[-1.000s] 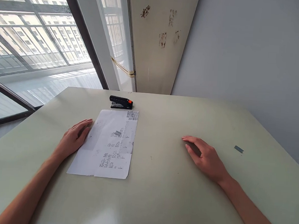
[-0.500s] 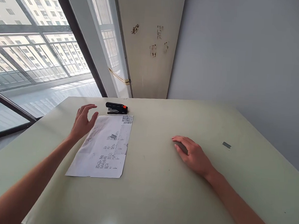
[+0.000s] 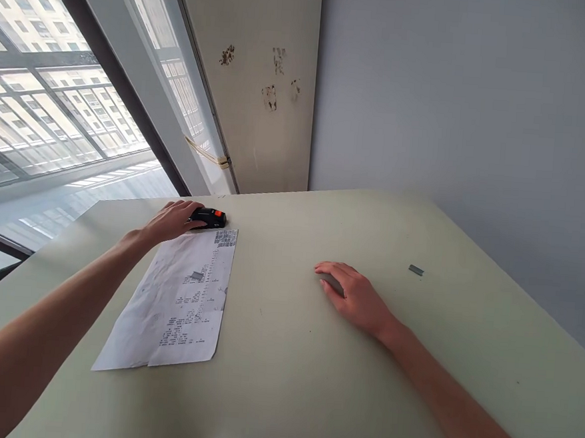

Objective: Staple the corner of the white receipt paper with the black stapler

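Observation:
At the far side of the table, my left hand (image 3: 175, 219) is closed around the rear end of a black stapler (image 3: 211, 217) with a red-orange patch; the hand covers part of it. A printed sheet of paper (image 3: 176, 304) lies just in front of the stapler, and a small grey strip of staples (image 3: 197, 276) rests on the sheet. My right hand (image 3: 355, 293) lies palm down on the table, fingers loosely stretched and thumb apart, with a dark shadow beneath. Beyond it, to the right, is another grey strip of staples (image 3: 416, 270).
The pale table (image 3: 270, 391) reaches back to a beige panel (image 3: 258, 130) with brown stains and a grey wall (image 3: 455, 103). A framed window (image 3: 70, 110) slants along the left side.
My left hand has moved to the right and closed on the stapler. My right hand keeps its place on the table while the whole view has turned slightly right.

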### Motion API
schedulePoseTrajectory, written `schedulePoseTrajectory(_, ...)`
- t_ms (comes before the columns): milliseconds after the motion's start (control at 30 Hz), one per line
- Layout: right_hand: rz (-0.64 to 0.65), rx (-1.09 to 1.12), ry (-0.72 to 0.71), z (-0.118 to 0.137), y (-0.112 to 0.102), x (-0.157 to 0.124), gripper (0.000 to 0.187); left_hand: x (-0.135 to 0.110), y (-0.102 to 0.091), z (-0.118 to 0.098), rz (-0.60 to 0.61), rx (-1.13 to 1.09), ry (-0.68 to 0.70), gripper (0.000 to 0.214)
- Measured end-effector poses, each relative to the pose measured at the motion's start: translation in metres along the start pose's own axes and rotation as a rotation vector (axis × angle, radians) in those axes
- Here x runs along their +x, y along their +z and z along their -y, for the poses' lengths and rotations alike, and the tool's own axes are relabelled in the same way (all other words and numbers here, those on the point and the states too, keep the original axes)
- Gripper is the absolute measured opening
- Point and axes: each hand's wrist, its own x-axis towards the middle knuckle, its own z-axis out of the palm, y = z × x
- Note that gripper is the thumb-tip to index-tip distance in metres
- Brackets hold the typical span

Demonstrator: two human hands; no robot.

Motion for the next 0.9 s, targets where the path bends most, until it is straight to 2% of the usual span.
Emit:
schedulePoseTrajectory(233, -0.004, -0.001, -0.005, -0.003, 0.002, 0.0, 0.025, 0.004, -0.012, -0.004, 0.023, 0.036, -0.001, 0.059)
schedulePoseTrajectory(367, -0.009, 0.014, -0.017, -0.004, 0.003, 0.002, 0.025, 0.002, -0.027, -0.026, -0.049, 0.042, 0.0, 0.06)
schedulePoseTrajectory(467, -0.007, 0.051, 0.007, -0.004, 0.004, 0.002, 0.025, 0.002, -0.042, -0.063, -0.119, 0.031, 0.026, 0.06)
schedulePoseTrajectory(633, 0.002, 0.247, 0.208, -0.003, -0.001, 0.001, 0.029, -0.004, -0.058, -0.15, -0.083, -0.024, 0.251, 0.056)
schedulePoseTrajectory(767, -0.07, 0.502, 0.321, -0.002, -0.007, 0.006, 0.034, -0.022, -0.048, -0.221, -0.059, -0.087, 0.42, 0.041)
schedulePoseTrajectory(900, -0.159, 0.676, 0.351, -0.001, -0.011, 0.01, 0.039, -0.041, -0.026, -0.272, -0.05, -0.123, 0.565, 0.029)
